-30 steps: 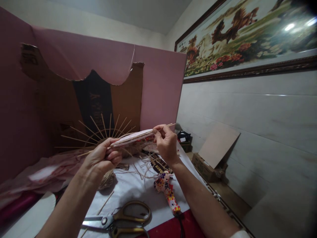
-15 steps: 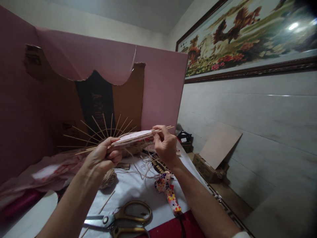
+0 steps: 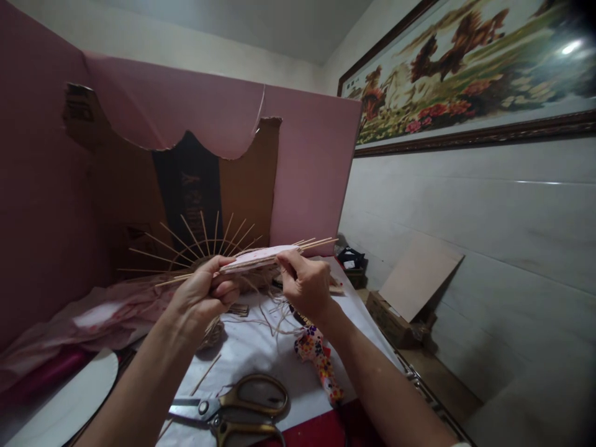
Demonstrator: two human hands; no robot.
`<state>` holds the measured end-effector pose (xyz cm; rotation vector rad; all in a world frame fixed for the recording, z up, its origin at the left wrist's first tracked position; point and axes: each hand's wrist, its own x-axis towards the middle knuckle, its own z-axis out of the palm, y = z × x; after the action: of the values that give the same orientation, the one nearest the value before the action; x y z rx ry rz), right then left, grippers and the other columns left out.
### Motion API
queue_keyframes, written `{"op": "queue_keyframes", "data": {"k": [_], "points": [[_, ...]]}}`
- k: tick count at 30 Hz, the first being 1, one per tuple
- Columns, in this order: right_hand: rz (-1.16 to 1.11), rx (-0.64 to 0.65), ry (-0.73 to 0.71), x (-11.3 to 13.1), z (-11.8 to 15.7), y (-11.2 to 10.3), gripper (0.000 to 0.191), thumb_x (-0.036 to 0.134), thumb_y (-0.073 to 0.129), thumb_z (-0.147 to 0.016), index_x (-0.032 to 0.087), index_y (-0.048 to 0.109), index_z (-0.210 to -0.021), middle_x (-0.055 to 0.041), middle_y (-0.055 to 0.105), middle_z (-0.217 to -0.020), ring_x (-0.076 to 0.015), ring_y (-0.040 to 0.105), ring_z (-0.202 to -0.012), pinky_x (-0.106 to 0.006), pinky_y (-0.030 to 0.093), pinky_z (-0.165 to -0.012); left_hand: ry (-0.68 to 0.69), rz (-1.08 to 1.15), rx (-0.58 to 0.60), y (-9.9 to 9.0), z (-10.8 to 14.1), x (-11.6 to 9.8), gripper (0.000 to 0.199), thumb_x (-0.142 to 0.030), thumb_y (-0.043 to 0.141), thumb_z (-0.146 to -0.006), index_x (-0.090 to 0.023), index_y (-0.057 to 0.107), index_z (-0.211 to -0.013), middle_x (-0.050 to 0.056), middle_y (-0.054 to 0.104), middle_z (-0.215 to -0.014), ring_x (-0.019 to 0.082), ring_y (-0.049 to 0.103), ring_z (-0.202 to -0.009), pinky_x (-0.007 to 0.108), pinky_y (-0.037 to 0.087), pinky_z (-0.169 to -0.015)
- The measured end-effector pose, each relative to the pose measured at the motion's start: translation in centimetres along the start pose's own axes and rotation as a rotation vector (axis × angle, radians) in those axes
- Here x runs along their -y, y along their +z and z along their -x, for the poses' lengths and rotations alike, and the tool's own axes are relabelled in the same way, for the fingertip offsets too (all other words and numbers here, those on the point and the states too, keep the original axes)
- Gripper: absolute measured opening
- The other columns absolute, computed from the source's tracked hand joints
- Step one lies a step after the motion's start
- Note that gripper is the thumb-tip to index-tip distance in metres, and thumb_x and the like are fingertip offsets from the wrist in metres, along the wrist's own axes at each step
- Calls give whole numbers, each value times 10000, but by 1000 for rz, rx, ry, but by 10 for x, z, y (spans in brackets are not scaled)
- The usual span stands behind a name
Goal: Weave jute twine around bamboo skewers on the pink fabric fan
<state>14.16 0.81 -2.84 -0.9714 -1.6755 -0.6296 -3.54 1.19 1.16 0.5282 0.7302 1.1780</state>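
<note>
A flat pink-white piece with a twine-wrapped edge is held up nearly edge-on between both hands. Thin wooden sticks fan out from it, and more stick ends point past its right side. My left hand grips the near left end, thumb on top and fingers curled below. My right hand pinches the edge near the right end with thumb and fingertips. Loose strands of twine hang beneath, and a ball of twine lies partly behind my left wrist.
Open scissors with bronze handles lie in front on the white-covered table, beside a loose stick and a floral-patterned object. Pink fabric is at left. Cut cardboard leans on a pink panel behind.
My right hand has slid left along the edge of the piece, leaving more of the right-hand sticks showing. The whole view has shifted slightly, with my left hand still gripping.
</note>
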Motion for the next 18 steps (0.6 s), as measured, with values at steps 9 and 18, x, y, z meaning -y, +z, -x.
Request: {"op": "queue_keyframes", "data": {"k": [9, 18], "points": [[-38, 43, -57, 6, 5, 1, 194, 182, 513, -874, 206, 686, -957, -1, 733, -715, -122, 649, -579, -235, 358, -548, -55, 17, 26, -1, -1, 6, 340, -81, 409, -867, -177, 364, -544, -85, 293, -365, 43, 269, -222, 167, 198, -251], [-48, 73, -77, 6, 7, 3, 240, 167, 520, -868, 195, 685, -1040, -26, 750, -775, -138, 672, -625, -231, 407, -578, -51, 54, 16, -1, -3, 8, 335, -53, 438, -823, -189, 331, -537, -90, 271, -362, 47, 249, -226, 172, 201, -259]]}}
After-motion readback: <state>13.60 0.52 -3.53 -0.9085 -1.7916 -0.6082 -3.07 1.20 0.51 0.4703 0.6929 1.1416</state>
